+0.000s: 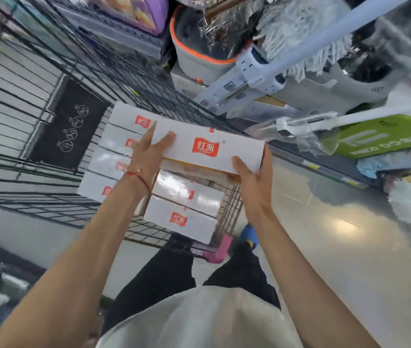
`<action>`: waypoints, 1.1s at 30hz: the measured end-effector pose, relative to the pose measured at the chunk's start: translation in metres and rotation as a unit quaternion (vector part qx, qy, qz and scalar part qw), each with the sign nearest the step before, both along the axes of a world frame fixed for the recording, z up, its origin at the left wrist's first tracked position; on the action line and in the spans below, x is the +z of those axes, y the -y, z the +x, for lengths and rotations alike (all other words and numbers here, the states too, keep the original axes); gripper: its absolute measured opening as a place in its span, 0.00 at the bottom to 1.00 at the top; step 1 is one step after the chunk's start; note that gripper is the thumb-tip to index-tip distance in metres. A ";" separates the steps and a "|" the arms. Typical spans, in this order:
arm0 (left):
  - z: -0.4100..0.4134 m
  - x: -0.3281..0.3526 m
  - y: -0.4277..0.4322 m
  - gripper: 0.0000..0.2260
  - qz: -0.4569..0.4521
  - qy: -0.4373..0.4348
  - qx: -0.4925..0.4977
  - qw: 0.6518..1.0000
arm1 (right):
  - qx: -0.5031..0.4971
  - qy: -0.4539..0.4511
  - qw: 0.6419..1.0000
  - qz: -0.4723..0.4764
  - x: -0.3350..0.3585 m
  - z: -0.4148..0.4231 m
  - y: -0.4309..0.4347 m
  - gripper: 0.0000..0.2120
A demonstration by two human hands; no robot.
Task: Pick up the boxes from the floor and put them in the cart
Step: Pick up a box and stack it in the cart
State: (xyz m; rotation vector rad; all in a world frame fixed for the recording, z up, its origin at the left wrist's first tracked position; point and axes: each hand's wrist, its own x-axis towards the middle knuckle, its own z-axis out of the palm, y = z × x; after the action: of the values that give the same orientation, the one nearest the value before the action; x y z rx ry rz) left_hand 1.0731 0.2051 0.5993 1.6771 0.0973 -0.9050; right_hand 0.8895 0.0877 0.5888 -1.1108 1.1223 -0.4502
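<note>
A white box with a red logo (207, 144) hangs in the air above the black wire cart (23, 136). My left hand (146, 154) holds its left end, thumb on top and fingers along the far side. My right hand (254, 177) grips its right end from below and the side. Under it, inside the cart, lie several white boxes of the same kind (181, 219), stacked in two rows.
To the right of the cart stands a shelf with mops (299, 33), a grey bucket with an orange rim (199, 56) and a green carton (385, 136). The glossy floor (337, 234) runs to the right. My legs and feet stand just behind the cart.
</note>
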 end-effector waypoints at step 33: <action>0.058 -0.184 -0.006 0.12 0.326 0.169 -0.198 0.909 | 0.004 -0.223 0.970 0.093 -0.178 0.042 -0.035 0.38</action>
State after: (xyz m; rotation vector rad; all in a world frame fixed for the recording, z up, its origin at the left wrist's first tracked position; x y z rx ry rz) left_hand 1.1315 0.2106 0.4158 2.5242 -0.2091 -0.9160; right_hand 0.9315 0.1224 0.4109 -1.0776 1.5176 -0.0814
